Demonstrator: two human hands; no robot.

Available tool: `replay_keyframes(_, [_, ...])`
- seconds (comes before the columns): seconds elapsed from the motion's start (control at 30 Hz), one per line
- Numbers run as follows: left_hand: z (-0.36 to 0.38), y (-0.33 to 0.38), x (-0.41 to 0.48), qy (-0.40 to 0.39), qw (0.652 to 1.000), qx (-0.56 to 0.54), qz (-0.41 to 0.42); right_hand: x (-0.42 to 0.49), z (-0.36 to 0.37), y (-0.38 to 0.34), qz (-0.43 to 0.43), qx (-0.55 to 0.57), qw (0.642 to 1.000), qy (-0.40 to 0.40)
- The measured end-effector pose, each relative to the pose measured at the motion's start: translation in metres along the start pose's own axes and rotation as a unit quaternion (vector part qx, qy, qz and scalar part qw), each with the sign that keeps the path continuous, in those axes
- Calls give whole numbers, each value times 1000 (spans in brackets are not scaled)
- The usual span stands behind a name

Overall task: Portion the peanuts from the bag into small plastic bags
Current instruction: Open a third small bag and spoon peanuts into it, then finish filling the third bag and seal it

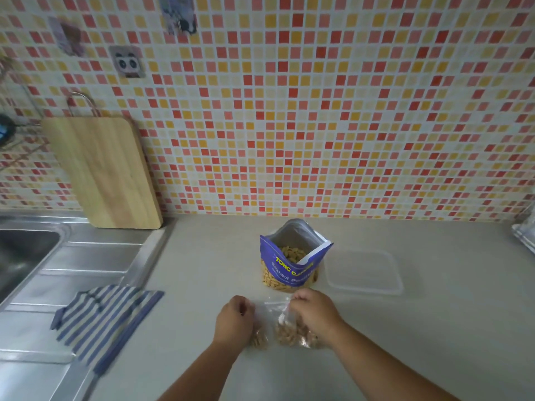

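Note:
A blue peanut bag (292, 257) stands open on the grey counter, with peanuts visible inside and through its clear lower window. In front of it lies a small clear plastic bag (285, 328) holding peanuts. My right hand (314, 312) pinches the top edge of this small bag. My left hand (236, 318) is closed at the bag's left side, where more peanuts (259, 340) show beside my wrist. Whether those sit in a second small bag I cannot tell.
A clear plastic lid or container (363, 272) lies right of the peanut bag. A blue-striped cloth (104, 322) lies on the steel drainboard at left, beside the sink (23, 250). A wooden cutting board (101, 172) leans on the tiled wall.

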State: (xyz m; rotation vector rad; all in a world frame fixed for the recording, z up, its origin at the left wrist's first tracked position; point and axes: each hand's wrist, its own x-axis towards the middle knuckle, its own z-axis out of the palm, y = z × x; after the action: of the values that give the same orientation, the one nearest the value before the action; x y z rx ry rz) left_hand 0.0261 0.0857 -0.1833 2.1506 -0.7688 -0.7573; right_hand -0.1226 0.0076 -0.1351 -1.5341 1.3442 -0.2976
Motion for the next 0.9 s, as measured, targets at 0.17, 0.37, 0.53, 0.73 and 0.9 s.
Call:
replay_keyframes(0.17, [-9,13,-7,16,998,16,56,-12,-14,-9,-19,161,984,-79])
replay_keyframes(0.37, [-55,74,-36,-115,936,-310,119,-30,-30,-45,-101,268,954,-89])
replay_keyframes(0.53, [-76,110,-46,-74,933,-290,199,-50,-44,-71,-185,244,950,-64])
replay_keyframes(0.73, [-82,135,-56,-36,933,-223,278,-63,-60,-100,-342,14,937,62])
replay_keyframes(0.9, [-83,142,-61,-3,928,-179,326,-66,-65,-109,-413,-212,876,132])
